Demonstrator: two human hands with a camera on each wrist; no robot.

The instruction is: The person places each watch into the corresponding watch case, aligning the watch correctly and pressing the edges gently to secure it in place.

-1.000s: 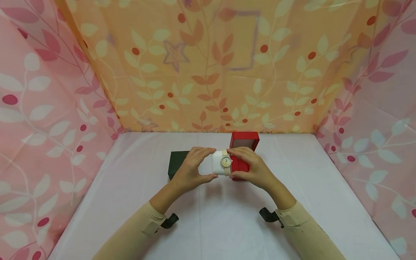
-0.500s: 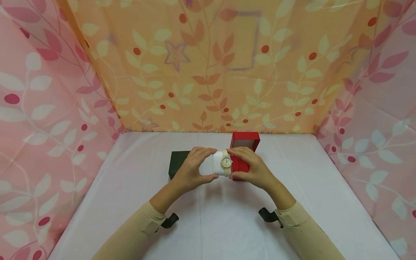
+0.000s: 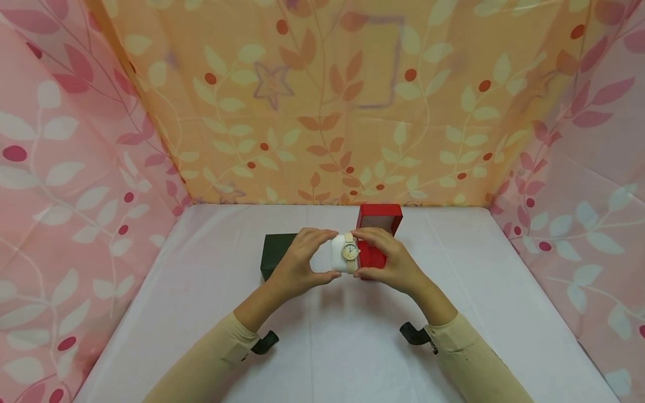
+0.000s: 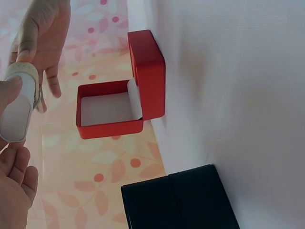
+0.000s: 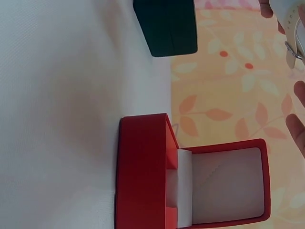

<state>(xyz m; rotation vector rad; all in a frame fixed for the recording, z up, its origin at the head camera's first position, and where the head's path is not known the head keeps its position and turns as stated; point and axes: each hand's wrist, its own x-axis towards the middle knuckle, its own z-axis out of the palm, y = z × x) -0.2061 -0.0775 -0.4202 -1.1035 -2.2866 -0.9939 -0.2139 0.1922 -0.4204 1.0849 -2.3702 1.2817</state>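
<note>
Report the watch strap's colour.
Cream strap; best seen in the head view, above and below the dial.

This person wears snug beige sleeves (image 3: 204, 361), a little creased towards the cuffs (image 3: 445, 337); a stubby, bent black piece (image 3: 265, 342) juts beside each wrist.

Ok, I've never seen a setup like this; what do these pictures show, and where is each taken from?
No robot: these are a person's bare hands. The widest picture comes from a camera on the head, looking forward and down; the other two come from a camera on each wrist, so the scene looks turned sideways. The left hand and right hand hold up a white cushion with a watch strapped round it. On the white cloth below stand an open red box and a dark green box.
</note>
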